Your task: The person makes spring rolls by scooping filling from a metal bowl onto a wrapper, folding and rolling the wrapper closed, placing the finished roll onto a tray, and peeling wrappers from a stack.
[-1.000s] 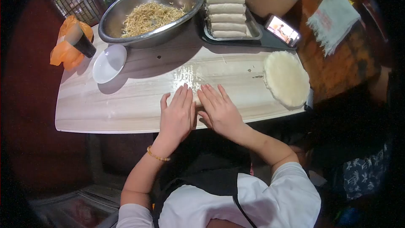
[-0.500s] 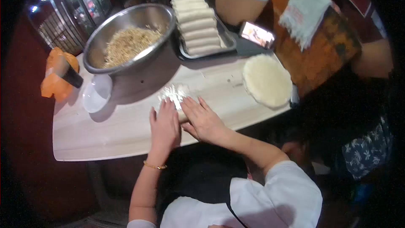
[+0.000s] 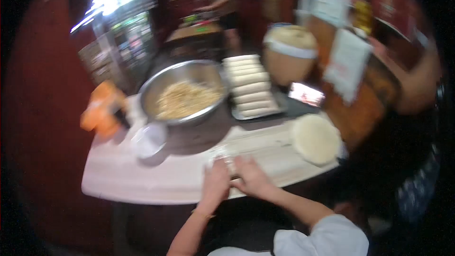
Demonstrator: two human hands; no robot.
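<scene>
Near the front edge of the pale table (image 3: 113, 175), my left hand (image 3: 216, 180) and my right hand (image 3: 252, 176) lie close together, palms down, over a pale roll that shows only in part between them. Motion blur smears the fingers of both hands. A wet shiny patch (image 3: 222, 151) lies just beyond the fingertips. To the right is a stack of round pale wrappers (image 3: 316, 139). Behind the hands stand a steel bowl (image 3: 148, 94) with shredded filling (image 3: 186, 99) and a tray (image 3: 246, 116) holding several pale rolls (image 3: 251, 87).
A white dish (image 3: 150, 140) and an orange bag (image 3: 105, 109) are at the left. A lit phone (image 3: 306, 94), a tan container (image 3: 290, 61) and a white cloth (image 3: 348, 64) are at the back right. Another person (image 3: 222, 2) stands in the background.
The view has tilted upward, bringing a background person into sight. My hands remain together over the roll, with the fingers now appearing more bent.
</scene>
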